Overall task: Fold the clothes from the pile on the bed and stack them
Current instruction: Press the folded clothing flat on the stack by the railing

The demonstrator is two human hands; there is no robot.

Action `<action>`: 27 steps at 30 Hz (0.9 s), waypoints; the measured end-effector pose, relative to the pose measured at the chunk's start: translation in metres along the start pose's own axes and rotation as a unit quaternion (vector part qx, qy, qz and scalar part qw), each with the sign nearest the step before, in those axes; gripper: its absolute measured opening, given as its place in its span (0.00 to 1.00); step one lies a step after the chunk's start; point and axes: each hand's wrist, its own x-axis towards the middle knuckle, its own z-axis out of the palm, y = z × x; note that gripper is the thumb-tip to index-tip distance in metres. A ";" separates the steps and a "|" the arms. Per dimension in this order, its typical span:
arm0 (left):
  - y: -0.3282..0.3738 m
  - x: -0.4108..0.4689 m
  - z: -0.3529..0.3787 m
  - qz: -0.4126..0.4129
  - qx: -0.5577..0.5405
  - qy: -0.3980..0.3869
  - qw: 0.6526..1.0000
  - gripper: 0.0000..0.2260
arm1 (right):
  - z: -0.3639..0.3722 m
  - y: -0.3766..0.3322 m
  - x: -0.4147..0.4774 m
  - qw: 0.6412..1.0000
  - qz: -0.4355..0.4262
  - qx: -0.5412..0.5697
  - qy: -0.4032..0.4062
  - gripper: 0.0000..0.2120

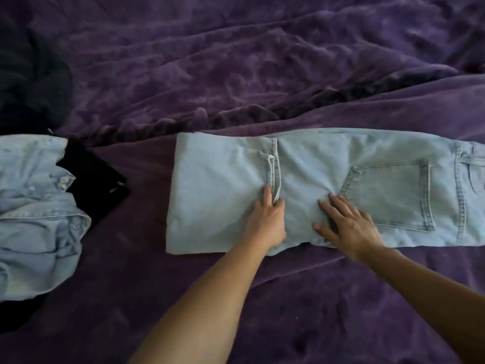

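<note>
Folding is under way on one pair of pale jeans (223,193), which lies lengthwise across the bed (236,298) from the centre out to 3 o'clock, waistband at the 3 o'clock end.

- The legs are doubled back, and their hem (273,169) lies mid-garment.
- The left hand (267,219) pinches that hem between forefinger and thumb. My guess is that this squares the edge and keeps the fold from sliding.
- The right hand (346,227) lies flat just beside it, fingers spread and gripping nothing. It presses the denim at the corner of the back pocket (388,195), probably to pin the lower layer, since creases gather under the fingertips.

Count:
- Two hands.
- One pair of jeans, with one pocket showing.
- One crumpled denim shirt (39,206) at 9 o'clock, well apart from the jeans and unfolded.
- One black garment (97,179) touching the shirt and partly under it.
- One dark heap (26,74) at 10 o'clock, too dim to count pieces.
- One rumpled purple blanket (262,61) covering the bed.

No finished stack is in sight, so the task looks to be at an early stage.
</note>
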 end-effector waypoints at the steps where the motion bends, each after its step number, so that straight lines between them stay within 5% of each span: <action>1: -0.001 0.000 0.005 0.004 -0.007 0.009 1.000 0.34 | 0.001 0.002 0.002 1.000 -0.005 -0.001 -0.002 0.37; 6: -0.006 -0.014 0.012 -0.007 -0.139 0.104 0.985 0.29 | -0.008 0.013 0.004 0.998 -0.067 0.003 0.019 0.34; 9: -0.003 -0.016 0.024 0.048 0.025 0.182 0.982 0.26 | -0.032 0.050 0.005 0.984 -0.089 0.034 0.150 0.27; 13: 0.020 -0.004 0.051 0.001 0.110 0.126 0.986 0.27 | -0.070 0.139 0.007 0.962 0.080 -0.009 0.262 0.29; 17: 0.029 0.010 0.064 -0.033 0.172 0.111 0.978 0.28 | -0.085 0.205 0.000 0.911 0.324 0.165 0.192 0.48; 19: 0.028 0.011 0.065 -0.030 0.183 0.107 0.977 0.30 | -0.087 0.213 -0.001 0.864 0.374 0.300 0.150 0.55; 23: 0.028 0.013 0.062 -0.039 0.195 0.083 0.976 0.31 | -0.114 0.221 -0.005 0.729 0.385 0.554 0.119 0.37; 25: 0.027 0.011 0.057 -0.036 0.190 0.068 0.979 0.30 | -0.140 0.216 -0.017 0.718 0.338 0.605 0.064 0.29; 27: 0.026 0.007 0.048 -0.022 0.156 0.068 0.985 0.28 | -0.171 0.196 -0.026 0.751 0.262 0.602 0.066 0.26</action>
